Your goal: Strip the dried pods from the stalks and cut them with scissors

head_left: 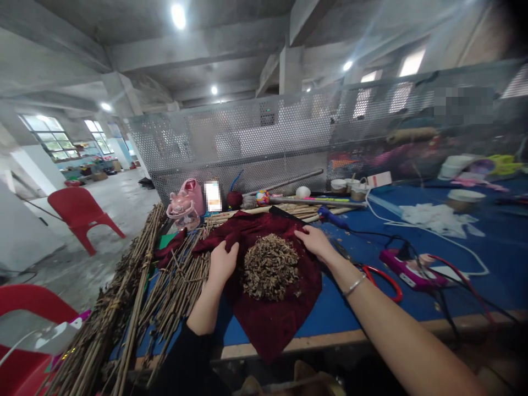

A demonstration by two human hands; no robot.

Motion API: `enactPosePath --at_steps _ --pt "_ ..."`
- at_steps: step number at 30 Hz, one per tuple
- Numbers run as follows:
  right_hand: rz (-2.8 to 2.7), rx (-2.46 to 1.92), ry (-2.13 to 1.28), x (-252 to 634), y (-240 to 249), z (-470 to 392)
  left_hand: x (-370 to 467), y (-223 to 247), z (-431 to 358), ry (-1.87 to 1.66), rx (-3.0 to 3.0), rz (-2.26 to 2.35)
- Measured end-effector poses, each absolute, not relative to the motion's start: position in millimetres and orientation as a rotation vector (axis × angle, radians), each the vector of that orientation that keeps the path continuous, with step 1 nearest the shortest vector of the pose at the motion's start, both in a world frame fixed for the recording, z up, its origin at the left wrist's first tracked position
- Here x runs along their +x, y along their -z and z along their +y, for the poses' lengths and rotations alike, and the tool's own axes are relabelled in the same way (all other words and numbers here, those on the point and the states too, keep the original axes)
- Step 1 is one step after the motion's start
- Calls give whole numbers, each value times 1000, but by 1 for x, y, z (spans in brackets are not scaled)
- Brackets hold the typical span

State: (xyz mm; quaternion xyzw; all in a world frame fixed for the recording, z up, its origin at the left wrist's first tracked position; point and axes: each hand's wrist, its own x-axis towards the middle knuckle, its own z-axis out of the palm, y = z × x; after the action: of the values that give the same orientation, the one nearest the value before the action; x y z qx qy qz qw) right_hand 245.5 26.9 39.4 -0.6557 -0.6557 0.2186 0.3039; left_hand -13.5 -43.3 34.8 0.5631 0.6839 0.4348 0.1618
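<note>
A dark red cloth point(274, 330) lies on the blue table point(340, 308), one corner hanging over the front edge. On its middle rests a heap of dry brown plant bits point(270, 268). My left hand point(223, 261) is at the cloth's left side, thumb and fingers closed on it. My right hand point(315, 242) is at the right side of the cloth, its fingertips pinching the edge. A silver bangle point(355, 283) circles my right wrist.
Bundles of dry stalks point(136, 275) lie left. At right are a red-handled tool point(388, 283), a purple power strip point(412, 269) with cables, and white gloves point(437, 220). Behind, a pink jug point(192, 195) stands before a perforated metal screen point(247, 143).
</note>
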Motion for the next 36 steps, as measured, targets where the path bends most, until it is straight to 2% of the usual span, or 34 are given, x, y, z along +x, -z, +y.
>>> enactPosePath --at_steps 4,8,13,16,22,28,33,36 --pt "-1704 -1414 -727 209 -44 6 17 -35 -38 -1567 1172 1502" --pt "-1712 -1181 -861 177 -39 -16 40 -34 -34 -1612 941 1242" --pt "-1746 -1028 -958 161 -30 -35 54 -35 -28 -1646 889 1180" --pt "-1784 -977 -988 162 -26 -38 55 -37 -24 -1563 994 1189" --pt "-1780 -947 -958 173 -23 -31 33 -37 -21 -1095 1474 1091" --pt "-1715 -1012 -907 179 -26 -29 15 -27 -28 -956 1688 906" --pt "-1780 -992 -993 181 -38 -28 25 -22 -30 -1068 1769 981" --pt "-1805 -1013 -852 194 -50 -46 29 -21 -29 -1160 1739 1079"
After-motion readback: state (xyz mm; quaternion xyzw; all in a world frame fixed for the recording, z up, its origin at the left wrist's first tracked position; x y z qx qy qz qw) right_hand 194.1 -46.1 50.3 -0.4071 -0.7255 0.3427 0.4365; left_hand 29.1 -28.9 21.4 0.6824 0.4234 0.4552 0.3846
